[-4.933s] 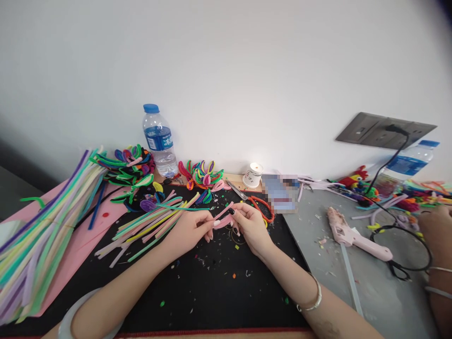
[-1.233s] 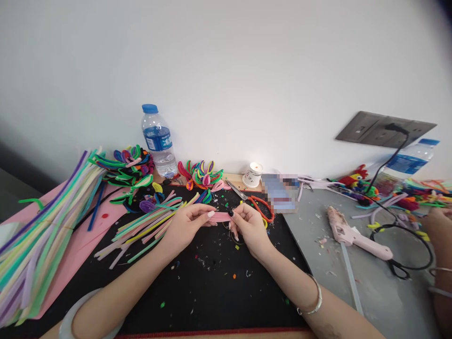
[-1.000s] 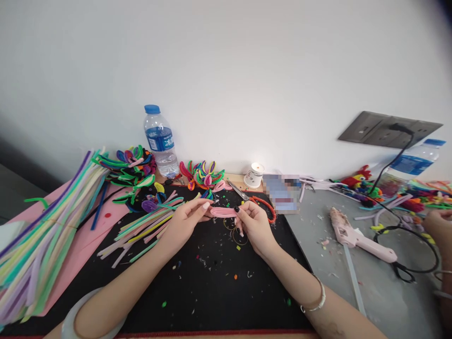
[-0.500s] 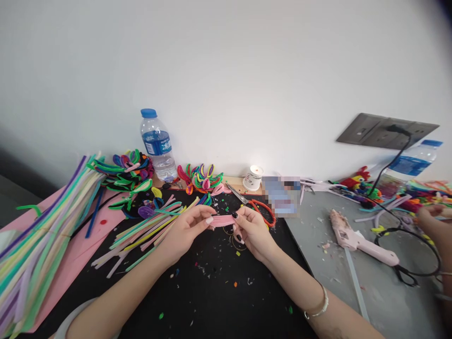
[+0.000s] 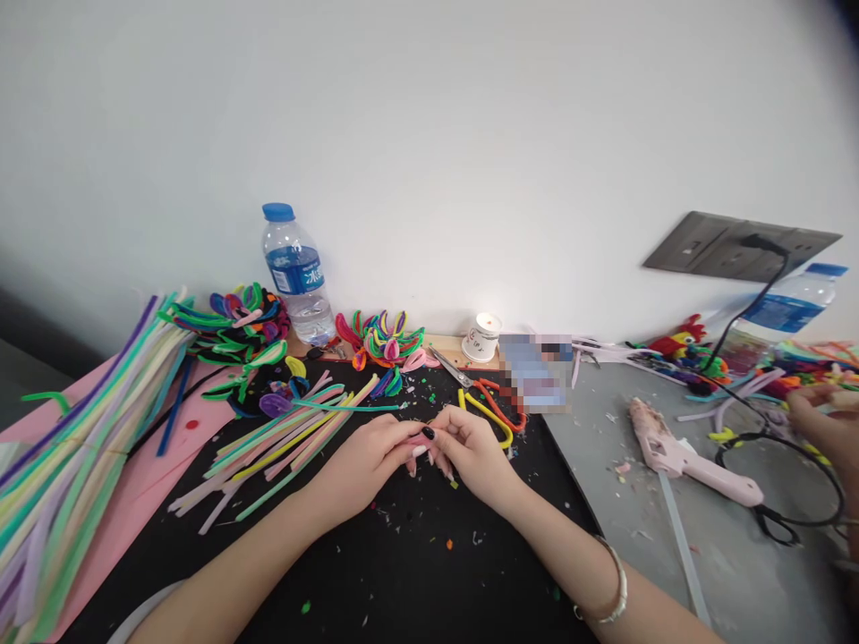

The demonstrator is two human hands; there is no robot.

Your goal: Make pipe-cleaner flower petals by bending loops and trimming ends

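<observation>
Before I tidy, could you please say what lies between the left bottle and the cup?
Mainly fuzzy multicoloured loops and the scissors' tips, in the head view.

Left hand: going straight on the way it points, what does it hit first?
The right hand, most likely: its fingers lie just ahead of the left hand, though depth is unclear.

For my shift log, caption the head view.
Both hands pinch a pink piece over the black mat.

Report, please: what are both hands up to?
Left hand and right hand pinching pink strip, mostly hidden. Scissors beyond, seemingly not in the way.
</observation>
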